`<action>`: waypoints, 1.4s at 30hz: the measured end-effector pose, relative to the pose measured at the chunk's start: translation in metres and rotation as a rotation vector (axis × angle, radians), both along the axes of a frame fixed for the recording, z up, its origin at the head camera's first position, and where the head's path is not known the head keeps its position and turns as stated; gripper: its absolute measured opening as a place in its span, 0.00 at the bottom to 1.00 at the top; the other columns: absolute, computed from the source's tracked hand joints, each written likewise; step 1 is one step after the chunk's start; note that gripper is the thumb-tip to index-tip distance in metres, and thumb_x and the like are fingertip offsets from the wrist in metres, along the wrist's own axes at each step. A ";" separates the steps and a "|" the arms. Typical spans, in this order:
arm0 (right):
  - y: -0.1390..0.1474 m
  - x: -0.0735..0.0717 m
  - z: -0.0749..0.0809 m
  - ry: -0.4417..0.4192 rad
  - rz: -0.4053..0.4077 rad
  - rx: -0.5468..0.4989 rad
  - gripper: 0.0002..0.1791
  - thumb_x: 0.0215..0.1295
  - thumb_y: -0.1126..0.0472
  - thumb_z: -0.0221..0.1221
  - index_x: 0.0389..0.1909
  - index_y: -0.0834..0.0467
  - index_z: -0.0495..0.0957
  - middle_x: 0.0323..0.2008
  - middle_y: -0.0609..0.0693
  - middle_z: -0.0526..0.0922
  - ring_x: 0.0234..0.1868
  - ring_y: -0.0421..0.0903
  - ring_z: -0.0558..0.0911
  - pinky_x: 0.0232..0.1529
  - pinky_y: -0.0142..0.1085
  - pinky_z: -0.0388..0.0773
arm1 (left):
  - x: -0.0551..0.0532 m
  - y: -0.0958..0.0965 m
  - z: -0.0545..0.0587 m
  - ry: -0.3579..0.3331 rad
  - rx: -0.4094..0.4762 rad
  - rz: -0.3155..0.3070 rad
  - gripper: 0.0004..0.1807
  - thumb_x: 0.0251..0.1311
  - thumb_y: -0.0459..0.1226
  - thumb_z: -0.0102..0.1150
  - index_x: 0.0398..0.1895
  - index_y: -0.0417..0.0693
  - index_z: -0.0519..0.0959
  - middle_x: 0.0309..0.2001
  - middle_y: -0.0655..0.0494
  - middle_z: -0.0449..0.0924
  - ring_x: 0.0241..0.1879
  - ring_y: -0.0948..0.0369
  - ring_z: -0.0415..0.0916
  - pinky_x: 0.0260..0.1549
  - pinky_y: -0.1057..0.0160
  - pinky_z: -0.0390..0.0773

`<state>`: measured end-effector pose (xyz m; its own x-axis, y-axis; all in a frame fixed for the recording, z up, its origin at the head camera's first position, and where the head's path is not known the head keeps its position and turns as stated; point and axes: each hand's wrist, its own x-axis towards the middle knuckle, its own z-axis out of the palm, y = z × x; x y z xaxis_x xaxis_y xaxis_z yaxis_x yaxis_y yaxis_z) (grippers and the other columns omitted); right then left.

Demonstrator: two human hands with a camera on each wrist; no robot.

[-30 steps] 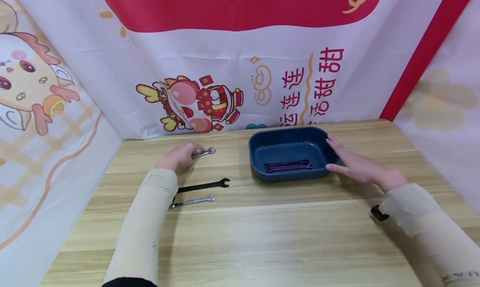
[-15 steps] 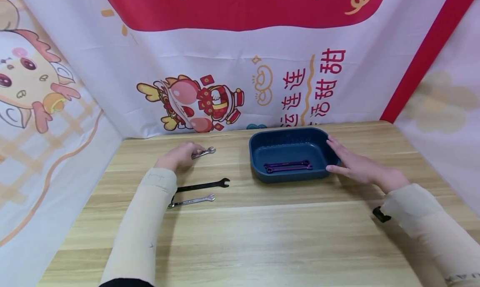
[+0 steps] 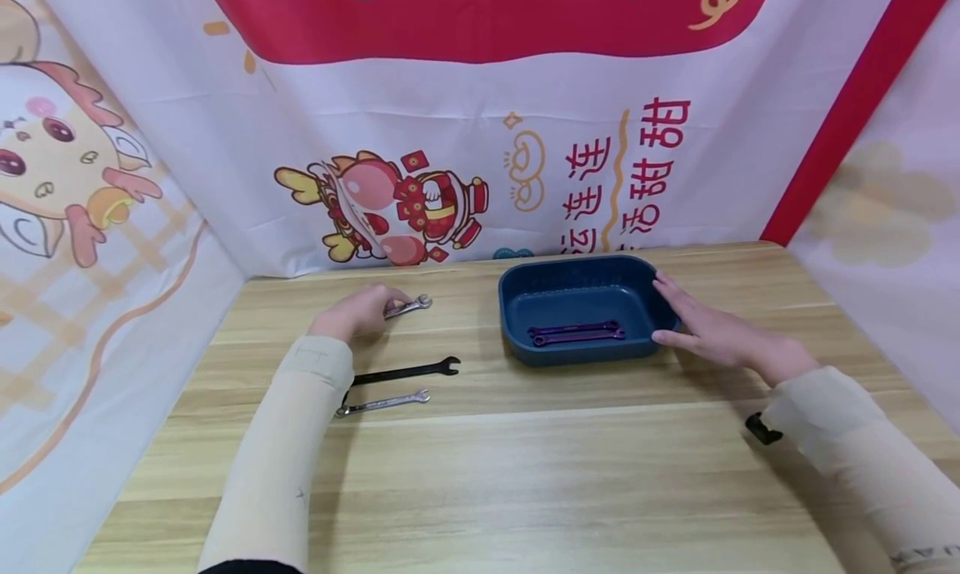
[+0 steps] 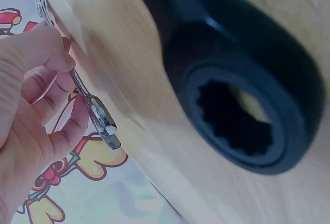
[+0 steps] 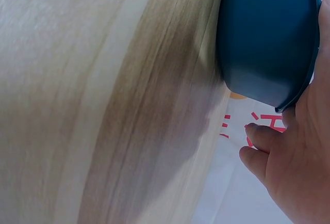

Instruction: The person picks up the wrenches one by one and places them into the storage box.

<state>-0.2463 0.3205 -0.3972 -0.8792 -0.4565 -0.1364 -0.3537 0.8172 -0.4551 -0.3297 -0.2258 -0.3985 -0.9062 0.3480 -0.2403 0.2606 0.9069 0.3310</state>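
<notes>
In the head view my left hand (image 3: 362,310) pinches a silver wrench (image 3: 410,306) at the back left of the table. The left wrist view shows thumb and fingertips around the wrench's shaft (image 4: 77,79), with both ends sticking out. Nearer the front lie a black wrench (image 3: 408,373) and a second silver wrench (image 3: 390,402), their left ends partly behind my left forearm. My right hand (image 3: 708,328) rests on the right end of a dark blue bin (image 3: 581,356), fingers extended along its rim. Two purple wrenches (image 3: 576,333) lie inside the bin.
The wooden table (image 3: 540,482) ends at a printed cloth backdrop (image 3: 442,99), with cloth on the left and right too. A black wrench's ring end (image 4: 237,115) looms large in the left wrist view, close under the wrist. A small black piece (image 3: 763,429) sits at the right cuff.
Almost nothing differs. The left forearm has shifted slightly leftward; both hands, the wrenches and the bin keep their places.
</notes>
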 end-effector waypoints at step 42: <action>0.001 -0.002 -0.002 0.009 0.005 0.010 0.51 0.76 0.41 0.55 0.83 0.60 0.36 0.81 0.62 0.33 0.78 0.68 0.43 0.71 0.67 0.47 | 0.015 0.006 0.021 -0.038 0.033 -0.047 0.40 0.48 0.14 0.55 0.67 0.49 0.79 0.51 0.44 0.78 0.46 0.50 0.73 0.41 0.57 0.76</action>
<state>-0.2483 0.3216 -0.3994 -0.8780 -0.4597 -0.1335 -0.3618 0.8198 -0.4439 -0.3147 -0.2195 -0.3778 -0.8791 0.3985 -0.2616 0.2895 0.8823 0.3711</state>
